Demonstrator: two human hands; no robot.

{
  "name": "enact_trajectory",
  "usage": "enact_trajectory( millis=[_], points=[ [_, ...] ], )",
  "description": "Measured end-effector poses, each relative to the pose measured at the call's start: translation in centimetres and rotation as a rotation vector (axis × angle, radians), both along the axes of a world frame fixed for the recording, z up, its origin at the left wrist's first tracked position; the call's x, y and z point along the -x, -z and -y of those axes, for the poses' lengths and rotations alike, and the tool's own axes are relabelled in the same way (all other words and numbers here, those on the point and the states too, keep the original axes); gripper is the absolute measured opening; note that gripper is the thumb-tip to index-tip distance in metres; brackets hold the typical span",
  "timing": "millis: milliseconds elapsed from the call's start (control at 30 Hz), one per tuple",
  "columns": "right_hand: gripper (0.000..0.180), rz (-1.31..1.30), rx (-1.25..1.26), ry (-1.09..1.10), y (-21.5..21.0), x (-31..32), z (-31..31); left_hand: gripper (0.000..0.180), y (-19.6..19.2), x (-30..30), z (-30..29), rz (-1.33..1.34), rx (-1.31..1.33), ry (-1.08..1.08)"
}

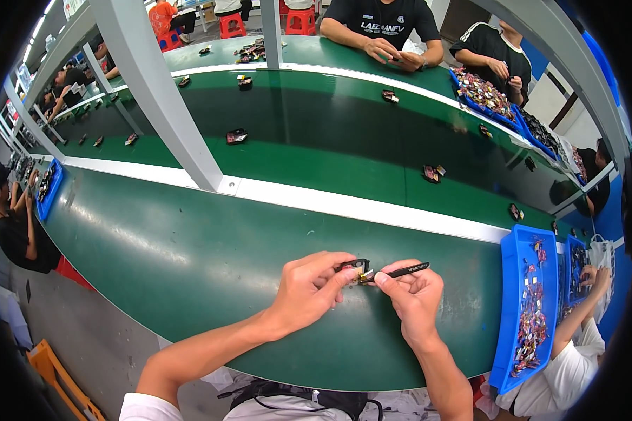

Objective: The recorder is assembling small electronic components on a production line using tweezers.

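Note:
Over the green tabletop (211,274), my left hand (303,289) pinches a small black plastic housing (359,266) between thumb and fingers. Something yellowish and pale shows inside the housing, too small to make out. My right hand (416,302) is closed around black tweezers (406,269). Their tip meets the near side of the housing, and the rear end points to the right. Whether the tips grip anything cannot be seen.
At my right stands a long blue tray (507,309) of small colourful parts. Beyond a white rail (372,212), a green conveyor belt (316,165) carries scattered small black assemblies (237,136). A grey post (161,91) rises from the rail. Several people work around the line.

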State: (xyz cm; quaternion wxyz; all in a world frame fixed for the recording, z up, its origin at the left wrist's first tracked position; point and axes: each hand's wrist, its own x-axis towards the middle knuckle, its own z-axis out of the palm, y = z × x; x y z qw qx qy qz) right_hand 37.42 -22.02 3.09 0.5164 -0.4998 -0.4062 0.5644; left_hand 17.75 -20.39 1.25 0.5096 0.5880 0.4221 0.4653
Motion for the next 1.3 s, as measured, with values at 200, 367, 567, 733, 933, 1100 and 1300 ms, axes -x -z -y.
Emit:
enact_trajectory(
  millis=[200, 367, 567, 733, 933, 1100, 1300],
  points=[
    [0.011, 0.013, -0.017, -0.012, 0.0, -0.1, 0.0, 0.020, 0.0, 0.1, -0.1, -0.046, -0.077, -0.004],
    [0.011, 0.067, -0.123, -0.019, 0.7, -0.2, 0.0, 0.025, 0.3, 0.3, -0.4, 0.118, 0.152, 0.093],
    [0.011, 0.255, -0.411, 0.027, 1.5, -0.1, 0.5, 0.033, 0.5, 0.8, -1.0, 0.243, 0.352, 0.249],
    [0.010, 0.455, -0.594, -0.001, 1.2, -0.1, 0.7, 0.034, 0.5, 1.0, -1.0, 0.290, 0.364, 0.261],
    [0.011, 0.393, -0.481, 0.043, 1.2, 0.2, 1.0, 0.034, 0.2, 0.6, -0.8, 0.303, 0.332, 0.227],
    [0.010, 0.298, -0.452, 0.114, 1.7, 0.7, 0.9, 0.033, 0.3, 0.4, -0.6, 0.311, 0.303, 0.197],
    [0.010, 0.380, -0.567, 0.142, 1.9, 1.0, 0.7, 0.032, 0.3, 0.5, -0.7, 0.316, 0.313, 0.185]
  ],
)
